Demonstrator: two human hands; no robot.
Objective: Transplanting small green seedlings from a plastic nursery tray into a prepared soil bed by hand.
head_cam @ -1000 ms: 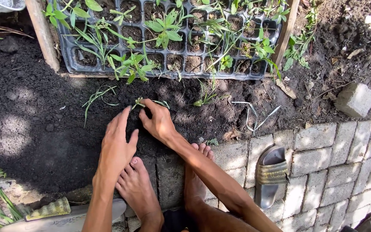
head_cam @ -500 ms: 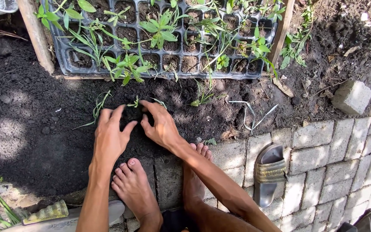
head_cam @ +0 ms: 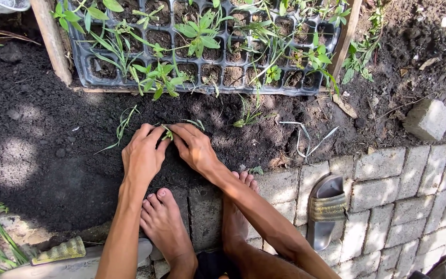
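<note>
The soil (head_cam: pixel 42 129) is dark, crumbly and matt. The seedling tray (head_cam: pixel 81 64) is thin grey plastic with a slight sheen. The stakes (head_cam: pixel 52 39) on either side of it are rough bare wood. The paving blocks (head_cam: pixel 388 191) are grey, grainy concrete. The sandal (head_cam: pixel 326 206) looks like smooth rubber with a woven strap.

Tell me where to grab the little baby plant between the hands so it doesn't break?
Probably low down, where the stem meets the dark soil. The seedling is thin, with floppy narrow leaves. Pinch gently from both sides, coming from above, as the left hand and right hand sit around it, fingertips meeting at its base. The leaves would likely tear.
</note>
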